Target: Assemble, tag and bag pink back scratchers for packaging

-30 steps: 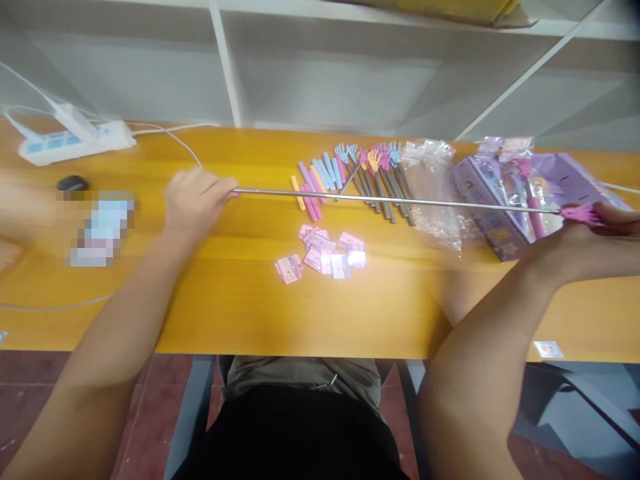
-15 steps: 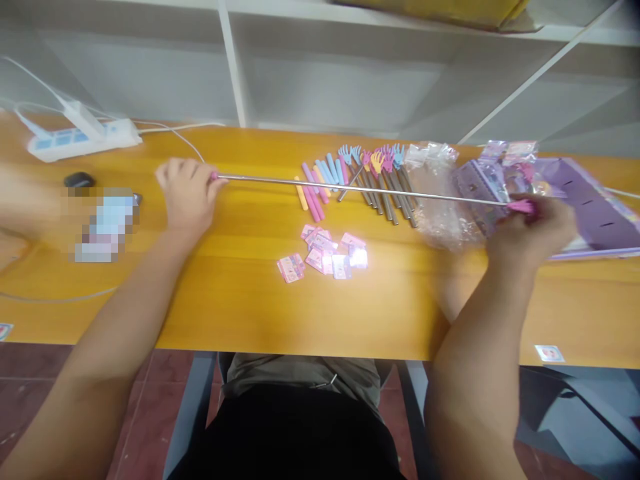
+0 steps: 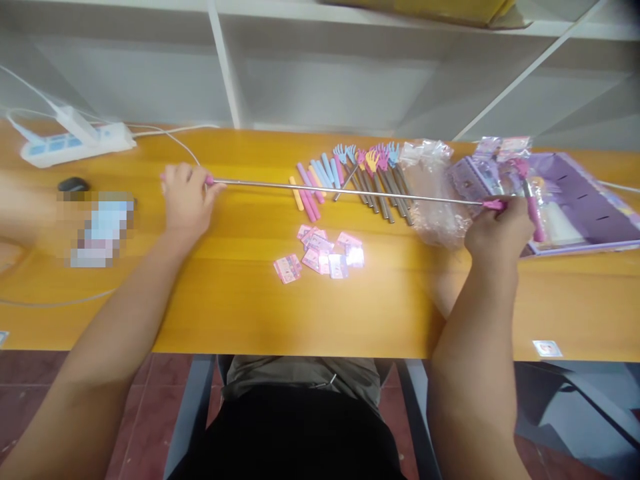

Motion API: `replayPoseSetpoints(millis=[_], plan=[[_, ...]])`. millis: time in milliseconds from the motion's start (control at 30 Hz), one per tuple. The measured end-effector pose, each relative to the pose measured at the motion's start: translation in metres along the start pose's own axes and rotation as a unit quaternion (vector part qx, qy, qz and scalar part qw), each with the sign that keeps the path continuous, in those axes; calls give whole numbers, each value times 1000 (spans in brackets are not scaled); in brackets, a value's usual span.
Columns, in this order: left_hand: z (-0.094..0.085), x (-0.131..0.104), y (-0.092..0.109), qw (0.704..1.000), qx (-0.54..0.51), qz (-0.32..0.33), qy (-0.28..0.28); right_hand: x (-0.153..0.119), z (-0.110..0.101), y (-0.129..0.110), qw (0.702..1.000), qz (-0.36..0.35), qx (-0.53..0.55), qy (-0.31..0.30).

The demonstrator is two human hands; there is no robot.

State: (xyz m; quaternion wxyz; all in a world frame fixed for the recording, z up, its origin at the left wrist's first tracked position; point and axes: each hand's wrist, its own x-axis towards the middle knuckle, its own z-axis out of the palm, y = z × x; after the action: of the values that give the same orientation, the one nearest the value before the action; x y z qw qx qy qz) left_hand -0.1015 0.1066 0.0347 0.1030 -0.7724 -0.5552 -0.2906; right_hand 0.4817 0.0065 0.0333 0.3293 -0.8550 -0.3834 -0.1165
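A telescopic back scratcher (image 3: 345,191) stretches level across the desk, its thin metal rod drawn out long. My left hand (image 3: 187,200) is closed round its pink handle end. My right hand (image 3: 500,230) grips the pink claw head at the other end. Beneath the rod lie several more back scratchers (image 3: 383,187) with blue, pink and yellow hand-shaped heads and bare metal rods. Beside them are several coloured handle sleeves (image 3: 313,187). Nearer to me several small printed cards (image 3: 320,250) are scattered on the desk.
A purple box (image 3: 575,180) with packaged items stands at the right, next to clear plastic bags (image 3: 433,193). At the left are a white power strip (image 3: 77,143), a black mouse (image 3: 73,184), a blurred-out phone-like thing (image 3: 105,227) and part of another person's arm (image 3: 25,207).
My right hand has moved left, toward my left hand, and the extended rod between them has become shorter. My left hand keeps its grip on the handle.
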Motion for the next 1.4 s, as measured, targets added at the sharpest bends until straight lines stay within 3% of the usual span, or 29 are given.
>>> replayPoseSetpoints(millis=[100,133,300,433,500,667,800,900,1000,1400], plan=[[4,4,-3,998,-16,54,-21,-3,2,-13,995,97,7,8],[5,4,-2,997,-19,65,-31,-6,2,-18,995,100,12,-1],[2,-1,15,996,-16,71,-45,-32,2,-47,994,10,57,-93],[1,-7,29,997,-15,72,-29,-45,-1,-62,998,11,37,-53],[3,-11,39,996,-21,84,-28,-56,-4,-73,997,-6,14,-73],[9,-29,72,993,-32,104,-49,-118,-17,-125,970,-156,-40,-180],[7,-39,90,985,-30,133,-103,-164,-16,-158,897,-302,-147,-286],[6,-42,97,981,-4,153,-118,-180,-6,-163,855,-365,-183,-320],[6,-43,102,979,8,168,-119,-187,5,-160,832,-409,-179,-329],[-2,-39,101,978,-55,157,-128,-178,-10,-166,825,-437,-159,-322]])
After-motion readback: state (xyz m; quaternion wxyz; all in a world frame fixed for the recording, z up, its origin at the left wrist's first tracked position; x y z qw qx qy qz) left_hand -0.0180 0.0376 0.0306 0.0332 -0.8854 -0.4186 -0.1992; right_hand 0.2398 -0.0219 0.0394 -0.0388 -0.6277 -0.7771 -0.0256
